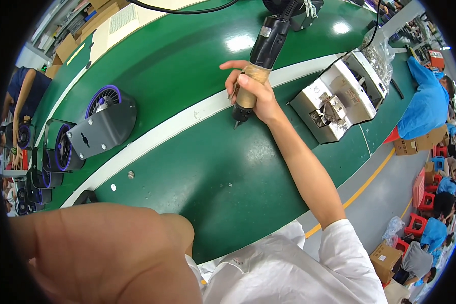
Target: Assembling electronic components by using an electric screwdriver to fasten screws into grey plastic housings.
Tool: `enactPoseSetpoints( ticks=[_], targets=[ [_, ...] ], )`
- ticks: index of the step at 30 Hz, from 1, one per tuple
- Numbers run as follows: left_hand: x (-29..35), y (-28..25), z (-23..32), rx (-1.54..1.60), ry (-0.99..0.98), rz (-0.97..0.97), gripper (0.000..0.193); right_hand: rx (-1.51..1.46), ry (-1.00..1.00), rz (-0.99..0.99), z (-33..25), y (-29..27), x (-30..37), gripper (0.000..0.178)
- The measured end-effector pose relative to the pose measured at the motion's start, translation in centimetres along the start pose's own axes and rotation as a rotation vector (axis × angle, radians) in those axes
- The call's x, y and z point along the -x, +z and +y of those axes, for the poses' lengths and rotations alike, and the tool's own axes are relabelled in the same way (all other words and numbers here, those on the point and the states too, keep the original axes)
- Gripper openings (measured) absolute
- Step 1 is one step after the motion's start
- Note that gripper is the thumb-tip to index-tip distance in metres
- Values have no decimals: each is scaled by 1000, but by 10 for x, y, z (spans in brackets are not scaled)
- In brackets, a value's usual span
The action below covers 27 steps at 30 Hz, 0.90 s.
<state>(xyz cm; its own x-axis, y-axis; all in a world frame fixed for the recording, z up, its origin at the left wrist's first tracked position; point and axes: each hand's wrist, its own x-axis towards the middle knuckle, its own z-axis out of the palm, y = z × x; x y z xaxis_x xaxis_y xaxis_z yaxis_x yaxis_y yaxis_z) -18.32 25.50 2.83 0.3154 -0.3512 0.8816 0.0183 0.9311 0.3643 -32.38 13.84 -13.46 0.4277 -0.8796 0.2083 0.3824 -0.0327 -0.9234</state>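
Observation:
My right hand (256,93) is wrapped round the tan-taped grip of a black electric screwdriver (269,43). Its bit points down over the green worktop (228,162) without touching any part that I can see. Close in front of the camera, my left hand (111,253) fills the lower left; its fingers are hidden, so whether it holds anything does not show. Beyond it stands a dark grey fan unit (106,129) with a purple ring. To the right of my right hand is a white metal box (334,101) with a small metal mechanism on its front, perhaps a screw feeder.
More purple-ringed fans (63,147) line the left side. A pale strip (197,114) crosses the table. A clear bag (377,55) of small parts lies behind the white box, and a black cable (187,9) hangs above. Other people sit at right, one in blue (428,101) nearest.

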Motion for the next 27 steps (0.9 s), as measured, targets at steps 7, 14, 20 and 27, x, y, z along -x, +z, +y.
enactPoseSetpoints(
  ticks=[7, 14, 20, 27],
  targets=[
    [0, -5, 3, -13, -26, -36, 15, 2, -10, 9, 5, 1, -2, 61],
    [-2, 1, 3, -21, -22, -73, 15, -14, -7, 13, 8, -3, 0, 60],
    [-6, 1, 3, -15, -19, -111, 14, -11, -1, 18, 11, -2, 1, 60],
    [-12, 1, 7, -24, 12, -141, 14, -9, 1, 22, 17, -4, 2, 60]
  ],
)
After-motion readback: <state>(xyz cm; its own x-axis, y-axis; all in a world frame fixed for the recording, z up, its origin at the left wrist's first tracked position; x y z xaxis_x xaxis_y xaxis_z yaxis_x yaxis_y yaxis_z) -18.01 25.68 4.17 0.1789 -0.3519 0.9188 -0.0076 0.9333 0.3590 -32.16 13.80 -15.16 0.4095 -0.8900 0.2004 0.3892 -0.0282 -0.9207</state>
